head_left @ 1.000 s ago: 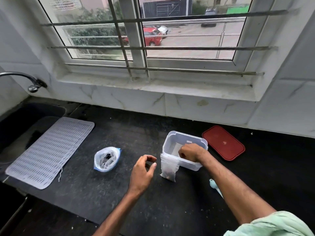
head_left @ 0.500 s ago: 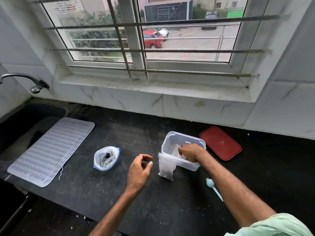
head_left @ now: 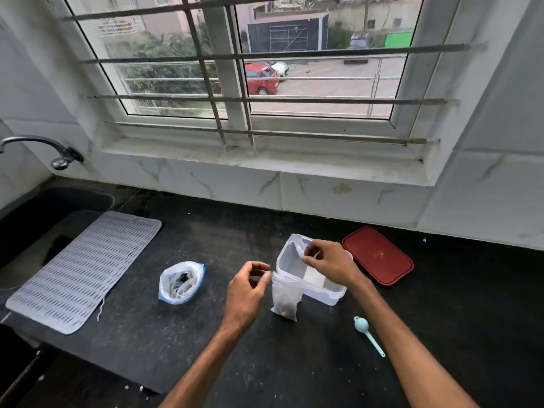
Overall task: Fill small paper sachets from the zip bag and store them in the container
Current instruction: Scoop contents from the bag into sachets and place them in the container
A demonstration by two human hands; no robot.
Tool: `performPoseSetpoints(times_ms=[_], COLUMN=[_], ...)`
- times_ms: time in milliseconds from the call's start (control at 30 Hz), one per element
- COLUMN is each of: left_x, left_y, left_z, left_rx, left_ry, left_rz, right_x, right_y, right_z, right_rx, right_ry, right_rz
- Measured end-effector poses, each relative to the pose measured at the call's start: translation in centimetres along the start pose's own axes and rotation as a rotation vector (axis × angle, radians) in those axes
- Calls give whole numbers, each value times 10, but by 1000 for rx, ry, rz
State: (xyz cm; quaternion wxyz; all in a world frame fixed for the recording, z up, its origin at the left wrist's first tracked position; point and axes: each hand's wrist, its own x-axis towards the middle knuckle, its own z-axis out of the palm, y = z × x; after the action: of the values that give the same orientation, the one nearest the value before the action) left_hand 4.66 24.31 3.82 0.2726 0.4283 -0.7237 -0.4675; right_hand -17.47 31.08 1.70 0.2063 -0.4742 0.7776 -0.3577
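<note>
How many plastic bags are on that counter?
2. A clear bag leans against the clear plastic container; a blue-edged bag stands open further left. No other shows, though the hands could hide one.

container (head_left: pixel 322 295) open | sachet (head_left: pixel 298 246) above it | clear bag (head_left: pixel 284 298) against it | blue-edged bag (head_left: pixel 181 282) leftward

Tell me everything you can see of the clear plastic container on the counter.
The container is a rectangular tub of translucent plastic with rounded corners, upright and lidless on the black counter. Something flat and white lies inside. The right hand hovers over its opening, pinching a paper sachet near the far rim. A small clear bag leans against its near left corner. A red lid lies apart, to the right.
</note>
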Motion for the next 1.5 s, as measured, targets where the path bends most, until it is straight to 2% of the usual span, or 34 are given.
performPoseSetpoints(times_ms=[67,133,433,633,800,967,1133,1267,1400,1433,1500], left_x=[2,0,-8,-7,-1,6,8,7,2,3,7], left_y=[15,27,48,54,59,55,50,50,48,46,39], left_z=[8,17,28,31,36,36,33,31,35,37,38], left_rx=[-73,-112,-210,-167,-60,5,-82,-173,-164,-87,218], left_ry=[-66,-125,-191,-222,-203,-258,-349,-422,-400,-351,-145], left_rz=[-21,-25,-23,3,73,156,99,67,10,29,87], right_x=[-25,-47,-71,-70,-67,-62,-63,-63,-62,-62,-61], right_y=[-22,-36,-44,-49,-55,-53,-54,-51,-54,-55,-58], right_z=[-1,0,-18,-22,-24,-25,-32,-35,-30,-29,-27], right_rx=[203,281,249,181,188,235,326,333,173,77,-181], right_ry=[41,27,44,236,206,187,94,84,84,86,152], right_rz=[-24,-72,-96,-139,-121,-63,-42,-30,-10,11,75])
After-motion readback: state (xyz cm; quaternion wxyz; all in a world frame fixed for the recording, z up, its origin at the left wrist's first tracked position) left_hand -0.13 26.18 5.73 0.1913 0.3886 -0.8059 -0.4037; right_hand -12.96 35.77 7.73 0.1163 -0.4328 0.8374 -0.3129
